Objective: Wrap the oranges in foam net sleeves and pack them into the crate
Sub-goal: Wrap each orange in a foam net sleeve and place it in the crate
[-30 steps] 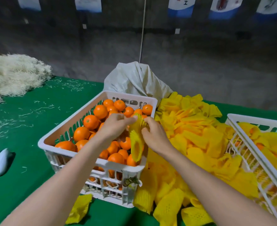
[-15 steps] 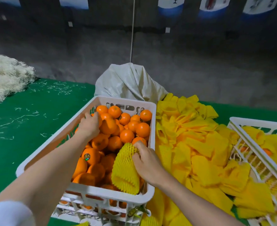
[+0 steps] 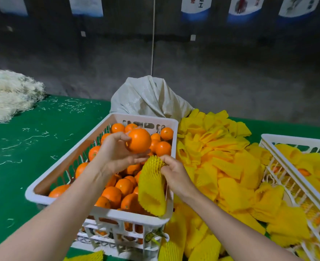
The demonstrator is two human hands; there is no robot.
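Observation:
My left hand (image 3: 116,157) holds a bare orange (image 3: 139,140) lifted above a white crate (image 3: 106,213) full of loose oranges (image 3: 117,193). Just right of it, my right hand (image 3: 174,172) pinches the top edge of a yellow foam net sleeve (image 3: 151,189), which hangs down over the crate's near right corner. The orange sits a little above the sleeve's upper end and is outside it. A second white crate (image 3: 294,172) at the right edge holds oranges wrapped in yellow sleeves.
A big heap of yellow foam sleeves (image 3: 221,166) lies between the two crates. A grey sack (image 3: 148,98) stands behind the orange crate. White shredded fibre (image 3: 8,95) is piled at the far left of the green table (image 3: 33,147).
My left hand has taken an orange out of the crate and raised it toward the sleeve. My right hand has kept hold of the sleeve, which now hangs lower over the crate's corner.

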